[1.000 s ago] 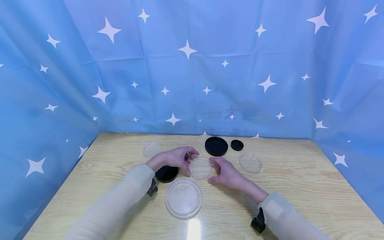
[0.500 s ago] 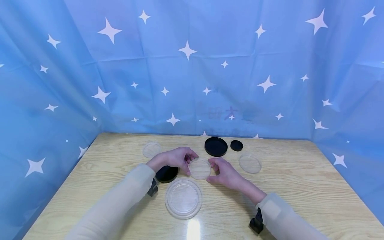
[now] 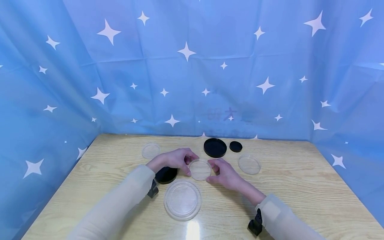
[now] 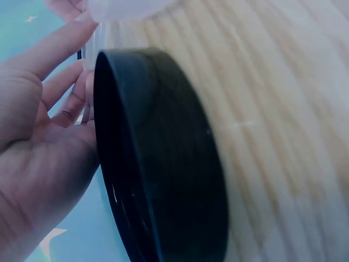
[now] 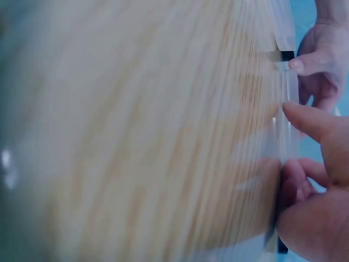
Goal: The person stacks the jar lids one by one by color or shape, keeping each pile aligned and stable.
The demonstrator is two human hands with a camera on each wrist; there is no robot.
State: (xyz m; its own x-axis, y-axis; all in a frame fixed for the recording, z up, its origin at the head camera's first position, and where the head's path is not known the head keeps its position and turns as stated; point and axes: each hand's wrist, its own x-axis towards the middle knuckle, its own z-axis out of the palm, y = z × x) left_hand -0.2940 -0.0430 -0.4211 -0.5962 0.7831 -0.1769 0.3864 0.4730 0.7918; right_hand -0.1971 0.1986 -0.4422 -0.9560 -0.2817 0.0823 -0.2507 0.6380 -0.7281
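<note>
A clear petri dish [image 3: 200, 170] lies mid-table between both hands. My left hand [image 3: 180, 159] holds its left edge, thumb in front and fingers at the far side. On the opposite edge, my right hand [image 3: 223, 172] grips with thumb and index finger spread along the rim. In the right wrist view the thumb of the right hand [image 5: 322, 158] meets the dish's clear side wall [image 5: 289, 123]. Below my left wrist sits a black round dish [image 3: 166, 175], partly hidden by the arm; it looms large beside the palm in the left wrist view.
A larger clear round dish [image 3: 182, 200] lies nearest the person. Behind the hands are a black dish [image 3: 215, 148] and a small black dish [image 3: 235, 146]. Clear dishes lie at right [image 3: 249, 164] and back left [image 3: 151, 151]. A starry blue curtain [image 3: 192, 83] backs the wooden table [image 3: 300, 186].
The right hand has shifted slightly left, closing in on the clear petri dish's edge. The left hand and the other dishes stay put; the head view tilts very slightly.
</note>
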